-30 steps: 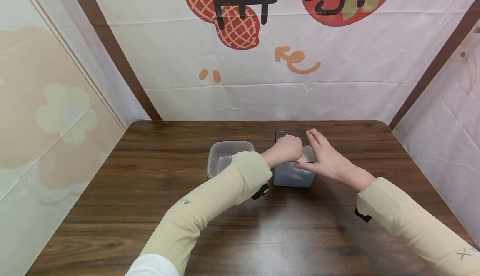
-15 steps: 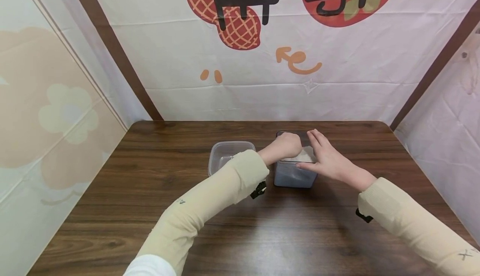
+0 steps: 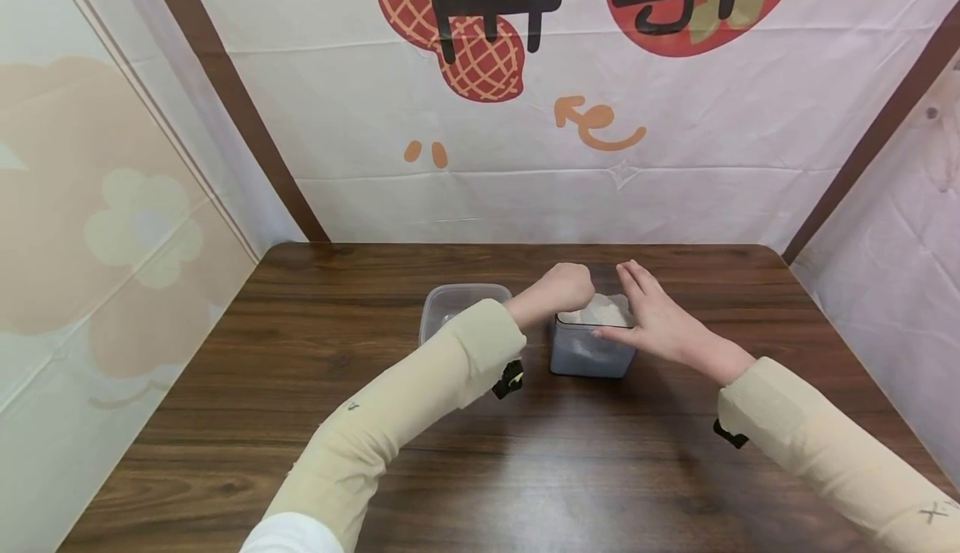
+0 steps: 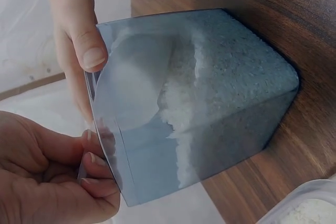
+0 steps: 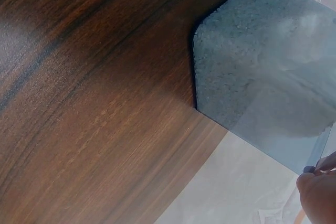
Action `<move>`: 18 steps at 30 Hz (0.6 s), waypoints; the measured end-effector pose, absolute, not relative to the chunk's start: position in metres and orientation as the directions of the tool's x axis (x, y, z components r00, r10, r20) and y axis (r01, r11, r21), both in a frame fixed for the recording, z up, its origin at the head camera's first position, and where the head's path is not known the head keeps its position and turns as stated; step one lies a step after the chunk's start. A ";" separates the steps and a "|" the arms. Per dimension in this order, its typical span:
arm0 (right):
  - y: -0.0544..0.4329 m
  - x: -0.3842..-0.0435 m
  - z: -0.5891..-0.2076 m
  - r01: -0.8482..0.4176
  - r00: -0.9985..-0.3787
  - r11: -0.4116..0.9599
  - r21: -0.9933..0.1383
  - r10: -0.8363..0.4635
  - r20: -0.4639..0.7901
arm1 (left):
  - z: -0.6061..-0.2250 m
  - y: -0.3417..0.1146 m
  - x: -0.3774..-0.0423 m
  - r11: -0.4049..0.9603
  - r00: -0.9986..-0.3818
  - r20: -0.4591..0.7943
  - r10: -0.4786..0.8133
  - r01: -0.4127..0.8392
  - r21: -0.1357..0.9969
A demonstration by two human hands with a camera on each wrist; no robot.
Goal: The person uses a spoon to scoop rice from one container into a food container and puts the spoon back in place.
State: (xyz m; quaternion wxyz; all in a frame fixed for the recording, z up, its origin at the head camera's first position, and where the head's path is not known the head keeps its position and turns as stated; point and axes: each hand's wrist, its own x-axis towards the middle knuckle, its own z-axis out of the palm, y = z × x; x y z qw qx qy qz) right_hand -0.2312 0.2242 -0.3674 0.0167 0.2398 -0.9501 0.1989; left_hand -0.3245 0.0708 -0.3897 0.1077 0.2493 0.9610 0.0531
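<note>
A see-through blue rice container [image 3: 591,354] stands on the table with white rice [image 4: 236,72] inside. My left hand [image 3: 564,288] is at its left rim, and its curled fingers pinch the thin clear handle of a translucent scoop. The rounded bowl of the scoop [image 4: 137,85] shows through the container wall, in the upper part above the rice. With thumb and fingers spread across a corner, my right hand [image 3: 667,326] holds the container's rim; in the left wrist view its thumb [image 4: 92,56] presses on the outer side.
Left of the container is a clear plastic tub [image 3: 431,313], partly hidden by my left sleeve; white grains show in it in the left wrist view. Both stand on a dark wood table [image 3: 360,286], with a printed cloth [image 3: 510,203] hanging behind.
My left hand has risen slightly and shifted left, out of the container's mouth toward its left rim, and white rice shows more in the opening. The right hand has stayed at the rim.
</note>
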 end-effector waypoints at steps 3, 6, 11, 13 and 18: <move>0.224 -0.232 -0.367 -0.454 -0.888 0.809 -0.373 -0.446 0.113 | -0.362 0.067 -0.305 0.888 -0.851 -0.254 0.460 0.437 0.144; 0.224 -0.233 -0.366 -0.449 -0.890 0.811 -0.374 -0.443 0.107 | -0.362 0.063 -0.306 0.869 -0.847 -0.202 0.492 0.468 0.158; 0.224 -0.232 -0.366 -0.456 -0.888 0.809 -0.371 -0.441 0.129 | -0.403 0.066 -0.345 0.857 -0.843 -0.157 0.515 0.507 0.090; 0.224 -0.231 -0.366 -0.460 -0.886 0.807 -0.371 -0.442 0.137 | -0.426 0.068 -0.368 0.828 -0.816 -0.182 0.549 0.560 -0.010; 0.224 -0.231 -0.367 -0.461 -0.886 0.806 -0.372 -0.444 0.135 | -0.497 0.065 -0.434 0.740 -0.736 -0.144 0.661 0.671 -0.034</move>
